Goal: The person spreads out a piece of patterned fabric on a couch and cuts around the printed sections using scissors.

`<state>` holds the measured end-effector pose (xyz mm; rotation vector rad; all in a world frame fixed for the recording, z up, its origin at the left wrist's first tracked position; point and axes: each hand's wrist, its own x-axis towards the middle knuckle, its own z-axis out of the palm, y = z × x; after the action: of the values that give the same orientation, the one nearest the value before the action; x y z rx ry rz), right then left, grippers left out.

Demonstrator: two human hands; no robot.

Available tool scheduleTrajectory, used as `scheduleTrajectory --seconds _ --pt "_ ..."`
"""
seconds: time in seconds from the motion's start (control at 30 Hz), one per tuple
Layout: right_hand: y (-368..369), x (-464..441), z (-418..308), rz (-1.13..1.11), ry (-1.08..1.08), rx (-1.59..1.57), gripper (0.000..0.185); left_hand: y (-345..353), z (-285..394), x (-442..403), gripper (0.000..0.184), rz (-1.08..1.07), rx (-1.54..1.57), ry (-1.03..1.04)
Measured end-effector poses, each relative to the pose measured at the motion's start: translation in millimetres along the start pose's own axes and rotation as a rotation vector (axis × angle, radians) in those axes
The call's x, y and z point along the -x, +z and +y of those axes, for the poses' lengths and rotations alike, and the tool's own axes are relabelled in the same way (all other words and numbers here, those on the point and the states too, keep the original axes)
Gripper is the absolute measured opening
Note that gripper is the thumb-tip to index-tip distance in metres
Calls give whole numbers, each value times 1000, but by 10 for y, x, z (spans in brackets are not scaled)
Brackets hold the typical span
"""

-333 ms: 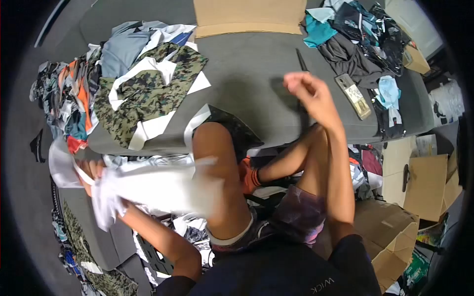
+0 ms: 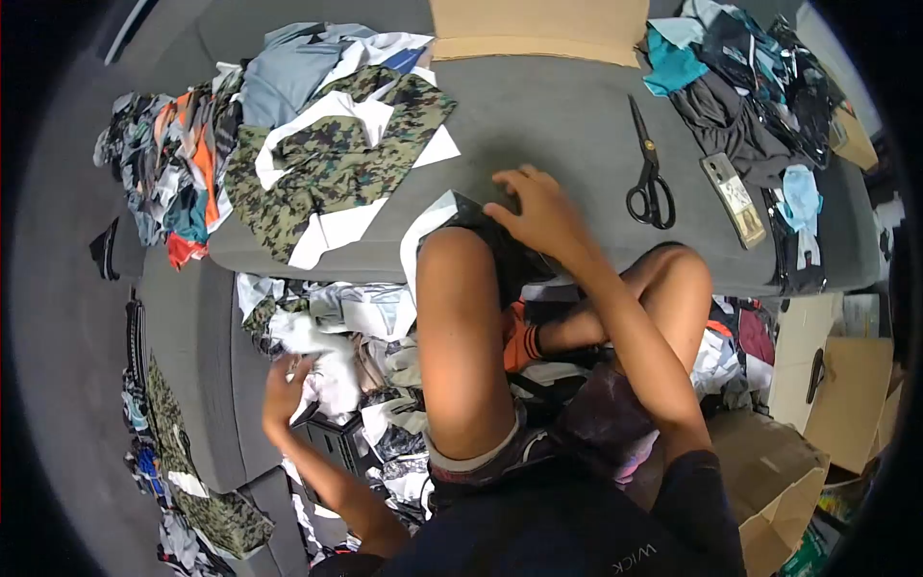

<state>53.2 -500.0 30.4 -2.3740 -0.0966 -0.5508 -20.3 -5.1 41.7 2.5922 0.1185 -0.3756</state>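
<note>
My left hand [image 2: 286, 389] is low on the left, over the clothes heap on the floor. Its thumb and fingers look apart, with nothing plainly held. Just beyond the fingertips lies a white cloth piece [image 2: 310, 334], smeared by motion. My right hand [image 2: 540, 213] hovers at the sofa's front edge beyond my raised knee, fingers spread and empty. Closest to it is a dark cloth piece with a white border [image 2: 461, 207], partly hidden behind the knee and hand. Black-handled scissors [image 2: 648, 173] lie on the seat to the right of that hand.
Camouflage cloth pieces [image 2: 336, 159] and a mixed garment pile [image 2: 173, 163] cover the sofa's left side. A phone [image 2: 734, 200] and dark clothes [image 2: 735, 125] lie at right. Cardboard [image 2: 538, 29] stands at the back; a carton [image 2: 769, 466] sits beside me.
My left hand has moved right and down, and the white cloth it carried is now at the floor heap. My right hand has moved left toward the dark cloth, uncovering the scissors.
</note>
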Motion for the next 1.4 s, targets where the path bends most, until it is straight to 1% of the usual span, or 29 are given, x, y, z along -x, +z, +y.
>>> scheduleTrajectory --seconds 0.03,0.07,0.1,0.13,0.17,0.2,0.23,0.3,0.33,0.37,0.4,0.47,0.53,0.57,0.63,0.7,0.73,0.8,0.83,0.93,0.97,1.03,1.07,1.17,1.2,1.27,1.33,1.37,1.4 --pt "167 -84 -10 61 -98 58 31 128 391 -77 40 95 57 44" --pt "298 -161 -35 63 -116 56 31 280 778 -227 40 118 170 154" --pt "410 -235 -67 97 -223 131 32 464 1062 -456 41 22 380 254" --pt "478 -284 -84 136 -328 206 33 728 1352 -649 41 23 466 423" --pt "509 -311 -89 147 -339 207 33 1002 1420 -821 40 19 343 586" --pt "527 -336 -87 53 -266 77 31 1277 1411 -986 38 14 214 748" --pt "518 -364 -72 -39 -192 -48 29 1524 1369 -1056 40 37 72 551" --pt "437 -402 -53 -228 -35 -293 25 1465 1715 -842 29 107 61 332" --pt "402 -411 -58 -195 19 -406 18 1532 1773 -826 29 113 65 341" --pt "382 -427 -91 -169 65 -524 11 1616 1787 -826 24 187 138 381" --pt "281 -430 -240 -179 49 -527 11 1688 1753 -818 20 266 207 410" --pt "4 -412 -512 -29 -5 -574 6 1736 1660 -789 13 416 337 473" --pt "-233 -422 -632 5 -25 -543 6 1486 1881 -599 16 258 649 318" --pt "-356 -437 -669 39 -43 -511 6 1376 1975 -558 16 253 656 326" --pt "-569 -509 -753 107 -89 -455 7 1069 2115 -553 19 432 690 428" --pt "-798 -606 -736 195 -97 -556 11 673 2326 -535 13 437 684 528" --pt "-1004 -663 -781 258 -113 -516 15 484 2487 -480 13 447 686 529" --pt "-1478 -807 -922 418 -248 -534 15 201 2781 -357 15 260 779 789" --pt "-1738 -857 -952 477 -286 -484 15 131 2827 -336 15 263 783 785" --pt "-2468 -733 -992 516 -326 -278 10 2 2931 -323 27 179 218 858" --pt "-2672 -675 -991 610 -284 -254 9 -17 2949 -357 31 152 33 867" --pt "-3124 -580 -892 717 -310 -234 10 104 2658 -815 41 235 31 816" --pt "-3402 -563 -686 702 -339 -219 12 99 2537 -942 41 227 37 812" --pt "-4218 -480 -229 724 -200 -151 20 -44 2280 -1245 36 321 124 709" --pt "-4385 -450 -190 767 -195 -119 21 -117 2216 -1309 36 315 130 678" --pt "-4677 -387 -121 850 -181 -57 22 -273 2067 -1411 34 422 141 693" --pt "-4968 -315 -136 920 11 151 26 -477 1962 -1445 34 491 170 685" --pt "-5102 -272 -198 943 195 328 30 -603 1914 -1441 34 516 188 697" --pt "-5108 -291 -353 942 198 329 30 -756 1816 -1513 36 442 230 590"
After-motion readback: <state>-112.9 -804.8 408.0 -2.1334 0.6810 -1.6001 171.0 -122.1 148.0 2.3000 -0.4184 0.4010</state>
